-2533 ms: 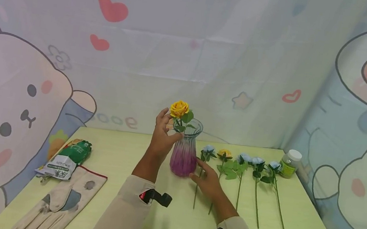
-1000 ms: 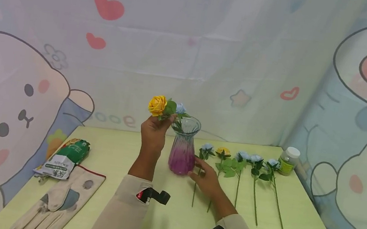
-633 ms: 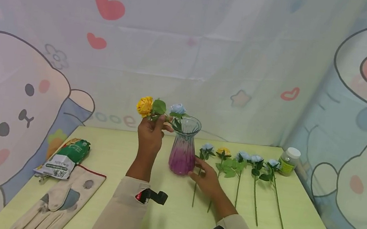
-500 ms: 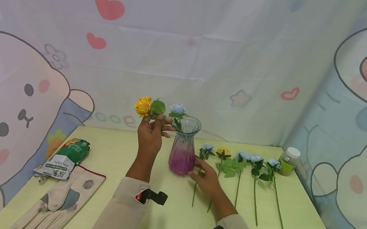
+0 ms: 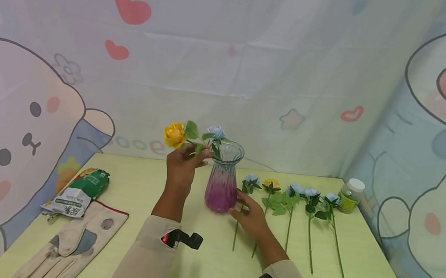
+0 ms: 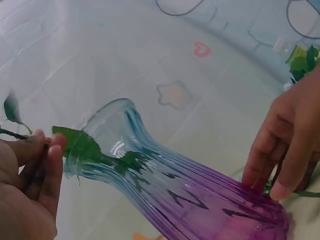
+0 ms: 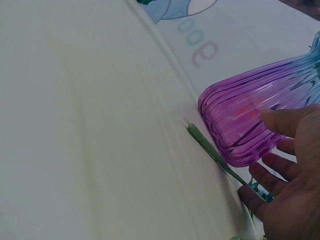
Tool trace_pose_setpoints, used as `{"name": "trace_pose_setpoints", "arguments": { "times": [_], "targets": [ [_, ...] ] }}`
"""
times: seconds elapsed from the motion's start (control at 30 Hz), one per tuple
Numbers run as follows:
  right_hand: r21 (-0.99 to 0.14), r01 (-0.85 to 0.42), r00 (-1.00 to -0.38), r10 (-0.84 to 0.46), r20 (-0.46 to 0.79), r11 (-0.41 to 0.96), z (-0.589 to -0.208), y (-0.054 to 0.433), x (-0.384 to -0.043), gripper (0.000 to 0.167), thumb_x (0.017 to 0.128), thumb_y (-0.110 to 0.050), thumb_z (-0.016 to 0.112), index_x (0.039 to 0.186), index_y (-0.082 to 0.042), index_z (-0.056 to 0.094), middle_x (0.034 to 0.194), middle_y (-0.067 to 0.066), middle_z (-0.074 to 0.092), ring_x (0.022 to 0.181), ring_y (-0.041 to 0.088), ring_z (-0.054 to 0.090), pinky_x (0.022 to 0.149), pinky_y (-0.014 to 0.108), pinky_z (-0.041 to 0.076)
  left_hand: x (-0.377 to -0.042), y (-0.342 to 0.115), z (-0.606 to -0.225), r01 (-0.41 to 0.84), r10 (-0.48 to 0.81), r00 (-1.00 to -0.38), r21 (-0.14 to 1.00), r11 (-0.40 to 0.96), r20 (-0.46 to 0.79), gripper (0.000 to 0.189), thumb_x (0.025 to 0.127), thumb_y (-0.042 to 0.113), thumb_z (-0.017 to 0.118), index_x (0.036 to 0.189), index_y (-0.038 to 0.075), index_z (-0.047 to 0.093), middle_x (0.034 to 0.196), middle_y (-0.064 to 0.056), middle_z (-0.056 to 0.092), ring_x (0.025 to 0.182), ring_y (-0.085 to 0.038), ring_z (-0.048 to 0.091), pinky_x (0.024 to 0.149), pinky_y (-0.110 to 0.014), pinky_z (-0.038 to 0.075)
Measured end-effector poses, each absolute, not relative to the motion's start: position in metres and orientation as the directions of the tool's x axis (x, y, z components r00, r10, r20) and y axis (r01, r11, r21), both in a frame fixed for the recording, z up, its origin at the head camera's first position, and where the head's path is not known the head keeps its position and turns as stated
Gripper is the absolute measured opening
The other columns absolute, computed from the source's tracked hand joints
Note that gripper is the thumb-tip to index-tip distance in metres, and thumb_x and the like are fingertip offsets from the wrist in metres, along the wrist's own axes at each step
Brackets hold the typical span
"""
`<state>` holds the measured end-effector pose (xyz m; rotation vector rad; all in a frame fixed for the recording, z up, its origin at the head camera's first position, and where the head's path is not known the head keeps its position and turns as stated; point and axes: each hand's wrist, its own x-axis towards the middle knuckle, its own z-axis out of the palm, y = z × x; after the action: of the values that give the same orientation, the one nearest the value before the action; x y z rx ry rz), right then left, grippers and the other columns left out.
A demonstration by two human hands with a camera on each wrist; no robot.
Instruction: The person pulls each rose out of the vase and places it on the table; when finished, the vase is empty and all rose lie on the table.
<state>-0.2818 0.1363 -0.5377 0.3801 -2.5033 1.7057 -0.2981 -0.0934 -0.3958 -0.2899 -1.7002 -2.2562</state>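
Observation:
My left hand (image 5: pixel 180 171) is at the rim of a ribbed glass vase (image 5: pixel 222 187), pale blue above and purple below. Between thumb and fingers it pinches the green stem of a yellow rose (image 5: pixel 175 134), whose bloom leans out to the left. A light blue rose (image 5: pixel 216 132) pokes up at the mouth, close to those fingertips. Dark stem lines show through the glass (image 6: pixel 185 197) in the left wrist view; whose they are I cannot tell. My right hand (image 5: pixel 253 217) touches the base's right side, thumb (image 7: pixel 282 121) against the purple glass, fingers loosely extended.
Right of the vase lie several artificial roses, blue ones (image 5: pixel 311 194) and a yellow one (image 5: pixel 271 185), stems toward me. A white-capped jar (image 5: pixel 351 196) stands at the back right. A green and white packet (image 5: pixel 79 192) and pale work gloves (image 5: pixel 76 241) lie left.
My left hand has moved left from the vase mouth, tilting the yellow rose outward. This uncovered the blue rose; recently the yellow bloom dipped slightly. My right hand stays at the base.

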Motion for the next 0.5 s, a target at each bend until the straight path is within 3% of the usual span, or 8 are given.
{"name": "trace_pose_setpoints", "arguments": {
  "times": [0.1, 0.23, 0.5],
  "targets": [
    [-0.904, -0.249, -0.966, -0.153, 0.207, 0.348, -0.539, 0.136, -0.282, 0.064, 0.103, -0.017, 0.077, 0.161, -0.005, 0.053, 0.163, 0.021, 0.056, 0.146, 0.044, 0.058, 0.121, 0.062, 0.050, -0.298, -0.089, -0.397, 0.336, -0.104, -0.942, 0.903, -0.268, 0.320, 0.019, 0.106, 0.011, 0.072, 0.122, 0.003, 0.067, 0.122, -0.017, 0.082, 0.088, -0.013, 0.084, 0.084, -0.028, 0.069],
    [-0.905, -0.248, -0.967, -0.153, 0.206, 0.345, -0.541, 0.136, -0.283, 0.064, 0.102, -0.017, 0.078, 0.160, -0.006, 0.054, 0.162, 0.020, 0.057, 0.146, 0.044, 0.059, 0.121, 0.062, 0.051, -0.298, -0.083, -0.399, 0.355, -0.096, -0.935, 0.886, -0.300, 0.342, 0.015, 0.108, 0.015, 0.070, 0.117, 0.009, 0.059, 0.133, -0.027, 0.076, 0.089, -0.015, 0.085, 0.086, -0.030, 0.069],
    [-0.907, -0.247, -0.967, -0.151, 0.206, 0.341, -0.541, 0.137, -0.284, 0.063, 0.103, -0.016, 0.077, 0.160, -0.007, 0.054, 0.162, 0.019, 0.058, 0.145, 0.042, 0.060, 0.121, 0.061, 0.051, -0.298, -0.074, -0.399, 0.409, -0.179, -0.913, 0.815, -0.411, 0.368, 0.013, 0.106, 0.012, 0.071, 0.108, 0.013, 0.058, 0.113, -0.011, 0.085, 0.084, -0.015, 0.084, 0.073, -0.024, 0.067]
  ]
}}
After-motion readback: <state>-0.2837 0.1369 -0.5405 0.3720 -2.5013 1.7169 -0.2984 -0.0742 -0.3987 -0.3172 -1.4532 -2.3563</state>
